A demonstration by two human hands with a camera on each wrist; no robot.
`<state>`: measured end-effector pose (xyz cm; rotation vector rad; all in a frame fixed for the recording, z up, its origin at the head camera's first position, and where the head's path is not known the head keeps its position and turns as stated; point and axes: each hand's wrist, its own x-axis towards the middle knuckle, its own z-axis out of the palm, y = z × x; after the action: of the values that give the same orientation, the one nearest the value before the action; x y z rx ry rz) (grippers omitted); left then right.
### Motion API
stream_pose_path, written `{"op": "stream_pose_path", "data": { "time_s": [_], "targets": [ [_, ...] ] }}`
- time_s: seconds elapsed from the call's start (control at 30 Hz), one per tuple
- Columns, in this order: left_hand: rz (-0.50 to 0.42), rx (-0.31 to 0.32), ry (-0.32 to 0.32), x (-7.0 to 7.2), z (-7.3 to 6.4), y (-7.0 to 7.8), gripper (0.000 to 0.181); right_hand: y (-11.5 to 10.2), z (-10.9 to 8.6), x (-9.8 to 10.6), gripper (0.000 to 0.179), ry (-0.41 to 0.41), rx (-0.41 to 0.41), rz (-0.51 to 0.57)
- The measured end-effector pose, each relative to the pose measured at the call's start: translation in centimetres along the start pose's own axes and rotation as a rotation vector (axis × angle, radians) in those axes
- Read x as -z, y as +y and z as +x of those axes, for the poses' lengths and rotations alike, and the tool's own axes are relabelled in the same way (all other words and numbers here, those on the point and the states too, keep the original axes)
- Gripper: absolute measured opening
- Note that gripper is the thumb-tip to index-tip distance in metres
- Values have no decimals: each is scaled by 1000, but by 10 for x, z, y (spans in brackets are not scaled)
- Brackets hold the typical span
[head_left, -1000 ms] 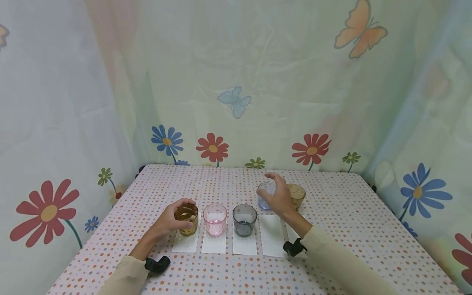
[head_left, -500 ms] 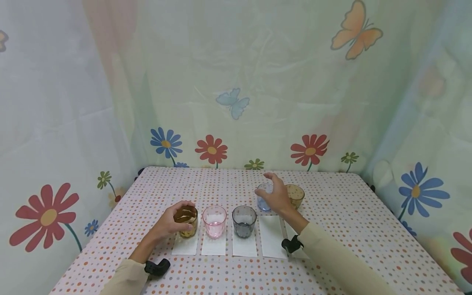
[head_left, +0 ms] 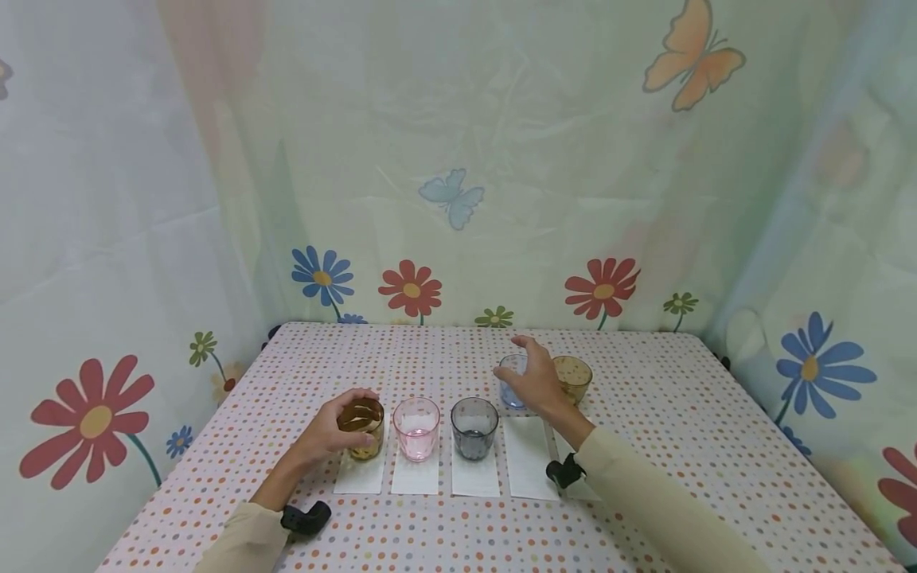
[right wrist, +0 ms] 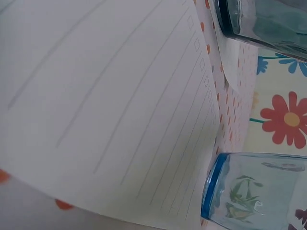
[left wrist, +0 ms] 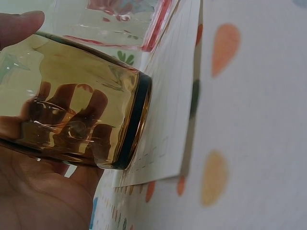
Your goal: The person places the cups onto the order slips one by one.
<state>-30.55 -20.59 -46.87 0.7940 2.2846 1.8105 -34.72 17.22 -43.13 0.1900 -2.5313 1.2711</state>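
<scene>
My left hand (head_left: 333, 428) holds an amber drinking glass (head_left: 369, 442), thumb on the near side. In the left wrist view the fingers show through the amber glass (left wrist: 86, 96), whose base is at a white paper sheet (left wrist: 168, 110). My right hand (head_left: 540, 386) is beside a pale blue glass (head_left: 512, 394), thumb and fingers spread apart around it; contact cannot be made out. In the right wrist view the blue glass (right wrist: 254, 191) stands past a lined sheet (right wrist: 120, 96), with no fingers visible. A pink glass (head_left: 416, 430) and a grey glass (head_left: 474, 430) stand upright between the hands.
Just right of my right hand stands a second amber glass (head_left: 575, 378), partly hidden. Several white paper sheets (head_left: 532, 469) lie in a row on the dotted tablecloth (head_left: 401, 533). A flower-print curtain (head_left: 458, 119) surrounds the table at back and sides.
Both hands stay almost still at their glasses. The slight shift of the whole scene comes from the head camera; no glass has visibly moved.
</scene>
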Motion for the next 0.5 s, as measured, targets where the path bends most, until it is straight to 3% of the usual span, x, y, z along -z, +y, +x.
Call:
{"op": "stream_pose_path", "data": {
  "time_s": [0.5],
  "targets": [
    [5, -13, 1, -2, -1, 2, 67, 0, 1, -6, 65, -35, -26, -44]
  ]
}}
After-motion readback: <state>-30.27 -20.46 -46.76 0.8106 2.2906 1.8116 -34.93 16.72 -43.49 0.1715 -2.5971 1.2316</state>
